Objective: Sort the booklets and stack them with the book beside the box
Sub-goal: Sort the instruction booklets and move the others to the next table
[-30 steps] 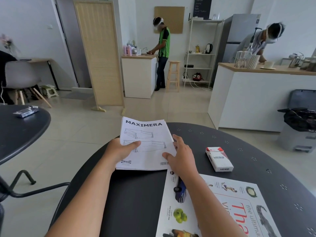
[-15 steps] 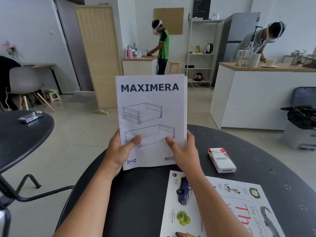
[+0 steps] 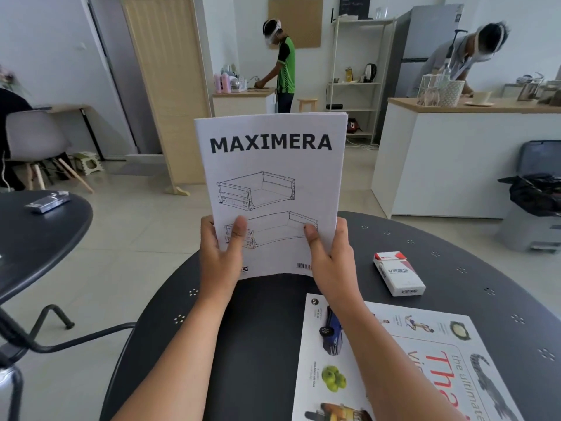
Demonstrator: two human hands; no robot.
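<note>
A white booklet (image 3: 273, 177) titled MAXIMERA, with drawer line drawings, stands upright above the black round table (image 3: 267, 344). My left hand (image 3: 221, 253) grips its lower left edge, thumb on the cover. My right hand (image 3: 329, 256) grips its lower right edge the same way. A large picture book (image 3: 403, 354) with a white cover lies flat at the near right of the table. A small white and red box (image 3: 399, 273) marked VESS lies beyond the book, to the right of my right hand.
A second black table (image 3: 36, 235) with a small packet (image 3: 47, 202) stands at the left. A bin with a black bag (image 3: 534, 196) is at the right. Two people work at counters (image 3: 473, 107) in the back.
The booklet was lying flat on the table a second ago. Both hands lifted it and tilted it upright, and it is now held a little higher and closer.
</note>
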